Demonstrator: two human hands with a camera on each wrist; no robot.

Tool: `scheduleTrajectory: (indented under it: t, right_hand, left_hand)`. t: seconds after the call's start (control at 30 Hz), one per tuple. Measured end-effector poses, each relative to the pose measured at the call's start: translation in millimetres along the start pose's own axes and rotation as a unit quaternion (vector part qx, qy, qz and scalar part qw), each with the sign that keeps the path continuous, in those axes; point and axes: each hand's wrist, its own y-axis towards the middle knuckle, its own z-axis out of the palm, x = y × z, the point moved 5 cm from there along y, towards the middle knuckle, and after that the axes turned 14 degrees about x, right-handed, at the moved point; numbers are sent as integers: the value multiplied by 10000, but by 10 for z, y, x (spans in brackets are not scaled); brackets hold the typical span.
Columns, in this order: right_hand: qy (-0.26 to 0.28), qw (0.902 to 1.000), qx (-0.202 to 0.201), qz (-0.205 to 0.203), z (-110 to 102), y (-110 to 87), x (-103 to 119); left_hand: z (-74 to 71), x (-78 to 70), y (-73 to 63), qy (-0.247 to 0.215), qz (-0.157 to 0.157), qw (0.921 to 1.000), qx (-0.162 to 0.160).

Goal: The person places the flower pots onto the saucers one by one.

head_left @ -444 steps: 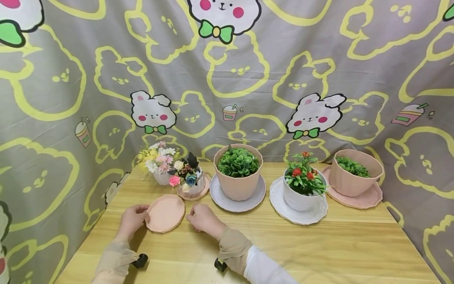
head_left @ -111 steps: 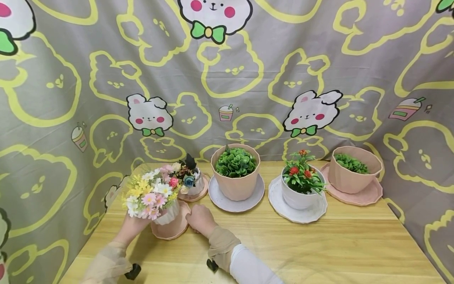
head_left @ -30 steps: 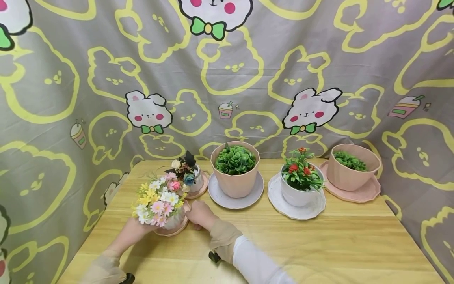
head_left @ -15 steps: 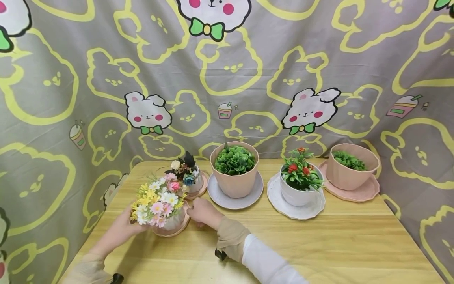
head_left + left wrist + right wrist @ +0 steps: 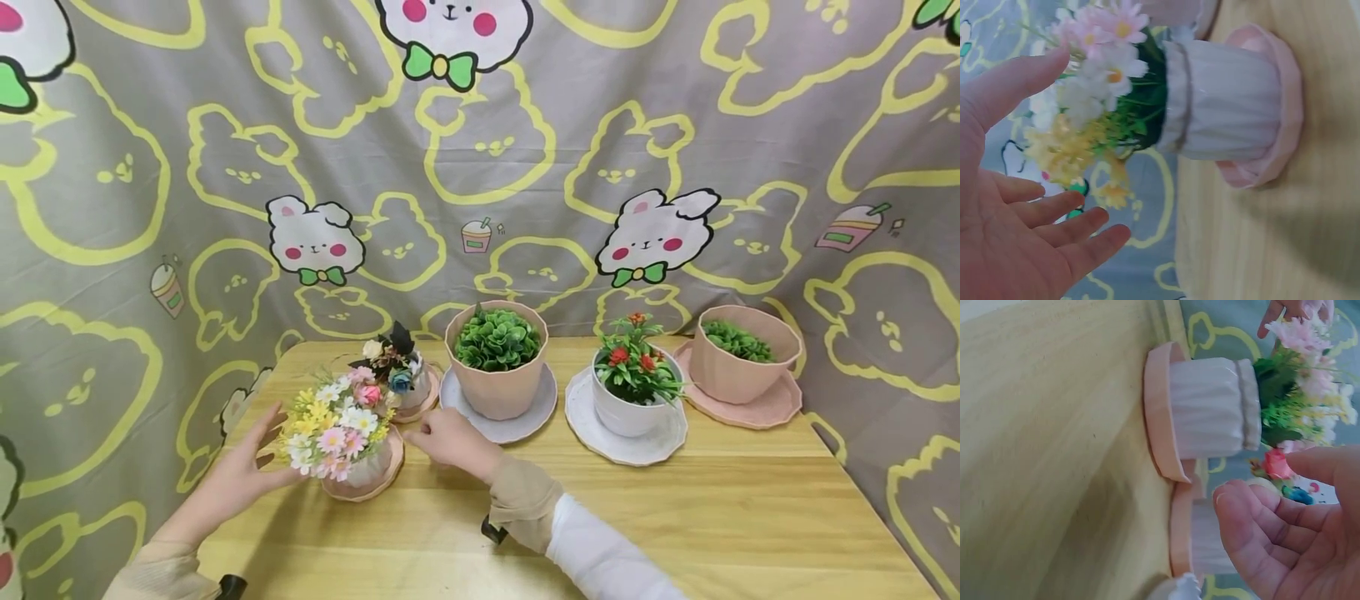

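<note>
A white ribbed flowerpot (image 5: 1229, 100) filled with yellow, white and pink artificial flowers (image 5: 337, 429) stands upright on a small pink saucer (image 5: 1159, 412). My left hand (image 5: 240, 479) is spread beside the flowers on the left, its fingers apart and holding nothing; the left wrist view shows the palm turned to the pot. On the saucer's right side my right hand (image 5: 459, 443) hovers with loosely bent fingers, and a gap shows between it and the saucer in the right wrist view. Behind stands a smaller-looking white pot with roses (image 5: 408, 392) on another pink saucer.
Along the back stand a pink pot with green leaves (image 5: 498, 379) on a grey saucer, a white pot with red flowers (image 5: 630, 408) on a white saucer, and a pink pot (image 5: 738, 371) on a pink saucer. A patterned curtain (image 5: 525, 125) surrounds the wooden table (image 5: 675, 533).
The flowerpot came from the back left onto the pink saucer. Over the last half second, my left hand has let go and drawn left, and my right hand has left the saucer's rim.
</note>
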Motion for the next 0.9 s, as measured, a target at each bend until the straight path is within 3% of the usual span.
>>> scheduleTrajectory:
  t: [0.33,0.6,0.73,0.9]
  right_hand:
    - [-88,9974,-538,-470,-395,-417,-37]
    - [-595,9893,-1159,-656,-685,-699,-26]
    - [-604,9869,-1371,-593,-816,-839,-57]
    - [-354,9888,-1410,-351,-948,-1004,-117]
  left_hand:
    - [-119,-265,19,192,299,9992,-157]
    - [-167,-506,68,421,627,9967,-303]
    - [-149,-619,104,511,745,9949,-445]
    - [-83,-708,185,215,814,9952,-498]
